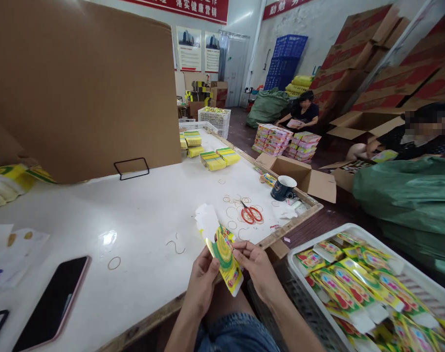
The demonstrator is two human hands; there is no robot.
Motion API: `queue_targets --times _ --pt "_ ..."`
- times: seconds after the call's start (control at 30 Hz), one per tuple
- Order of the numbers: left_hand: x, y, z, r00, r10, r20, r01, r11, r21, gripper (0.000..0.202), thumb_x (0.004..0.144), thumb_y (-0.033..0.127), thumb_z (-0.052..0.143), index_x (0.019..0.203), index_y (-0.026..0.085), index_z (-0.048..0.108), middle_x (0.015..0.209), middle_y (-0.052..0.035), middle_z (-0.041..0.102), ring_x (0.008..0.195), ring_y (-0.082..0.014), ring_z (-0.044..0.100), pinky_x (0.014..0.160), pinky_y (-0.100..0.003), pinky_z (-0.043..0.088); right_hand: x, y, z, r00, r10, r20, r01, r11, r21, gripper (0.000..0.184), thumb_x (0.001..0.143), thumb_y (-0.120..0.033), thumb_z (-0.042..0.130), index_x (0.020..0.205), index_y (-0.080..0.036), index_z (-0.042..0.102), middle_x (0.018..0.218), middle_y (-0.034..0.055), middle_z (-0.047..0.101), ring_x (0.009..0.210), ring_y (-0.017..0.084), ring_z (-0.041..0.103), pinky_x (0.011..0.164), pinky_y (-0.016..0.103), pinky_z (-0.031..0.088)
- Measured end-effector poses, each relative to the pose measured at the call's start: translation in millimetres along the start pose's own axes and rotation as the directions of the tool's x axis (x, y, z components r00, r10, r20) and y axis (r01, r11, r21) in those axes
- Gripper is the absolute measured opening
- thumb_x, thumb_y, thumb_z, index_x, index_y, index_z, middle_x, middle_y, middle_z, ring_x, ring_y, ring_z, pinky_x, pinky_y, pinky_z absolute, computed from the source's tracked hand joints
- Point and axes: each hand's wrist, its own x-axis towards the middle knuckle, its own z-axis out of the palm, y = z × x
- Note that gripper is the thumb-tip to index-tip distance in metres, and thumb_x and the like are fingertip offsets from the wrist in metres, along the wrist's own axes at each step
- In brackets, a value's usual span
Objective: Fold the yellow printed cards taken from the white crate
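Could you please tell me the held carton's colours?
The carton is mainly yellow and green, with some white, best seen in the head view.

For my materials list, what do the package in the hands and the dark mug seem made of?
Package: likely thin card, glossy print; crisp fold edges, white unprinted flaps. Dark mug: probably glazed ceramic, smooth pale interior; enamelled metal remains possible.

Your printed carton (227,259) looks like thin, pretty glossy card. Tabletop (142,220)'s smooth and shiny white, but your wooden edging (149,315) looks kinda rough. Phone screen (54,300): slick, glassy black. Scissors (251,214) have plastic-looking handles, that big cardboard panel (90,93)'s mostly matt, and your shorts (239,333) look like denim.
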Motion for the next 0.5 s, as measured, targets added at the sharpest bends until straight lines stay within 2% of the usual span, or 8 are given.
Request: queue_targets --times 0.1,0.23,0.33,0.5 --pt "-5 5 0.4 0.998 -0.041 0.044 0.045 0.994 -0.097 0.051 0.077 0.042 0.068 0.12 0.017 0.057 0.121 -0.0123 0.057 0.111 -0.0242 0.055 0.094 -0.033 0.044 -8 -4 8 0.999 0.022 0.031 -0.023 0.999 0.043 0.045 0.068 -0.043 0.074 0.094 -0.009 0.059 0.093 0.0107 0.063 0.084 0.015 0.057 0.081 0.029 0.045" --pt "-6 8 4.3 0.999 -0.008 0.042 0.012 0.995 -0.1 0.051 0.072 0.035 0.074 0.118 0.02 0.06 0.117 -0.0101 0.058 0.107 -0.0221 0.057 0.091 -0.03 0.045 -12 -5 6 0.999 -0.029 0.041 0.034 0.993 -0.115 0.049 0.069 -0.045 0.073 0.098 -0.008 0.06 0.093 0.0103 0.061 0.087 0.019 0.055 0.08 0.031 0.044" --pt "-6 9 9.6 0.998 0.022 0.052 -0.018 0.997 -0.072 0.049 0.071 0.033 0.074 0.117 0.02 0.062 0.118 -0.0101 0.058 0.108 -0.0217 0.055 0.091 -0.029 0.045 -12 -2 4 0.998 -0.066 -0.006 0.063 0.968 -0.244 0.054 0.069 -0.049 0.071 0.1 -0.006 0.06 0.085 0.0095 0.059 0.078 0.018 0.053 0.072 0.031 0.043" --pt "-7 12 10.9 0.997 0.028 0.075 -0.023 0.997 -0.068 0.05 0.07 0.032 0.075 0.116 0.017 0.063 0.116 -0.0121 0.059 0.107 -0.0228 0.056 0.089 -0.029 0.046 -16 -9 3 0.999 -0.032 0.017 0.035 0.967 -0.253 0.055 0.07 -0.051 0.07 0.1 -0.006 0.059 0.087 0.0108 0.06 0.076 0.018 0.053 0.07 0.031 0.043"
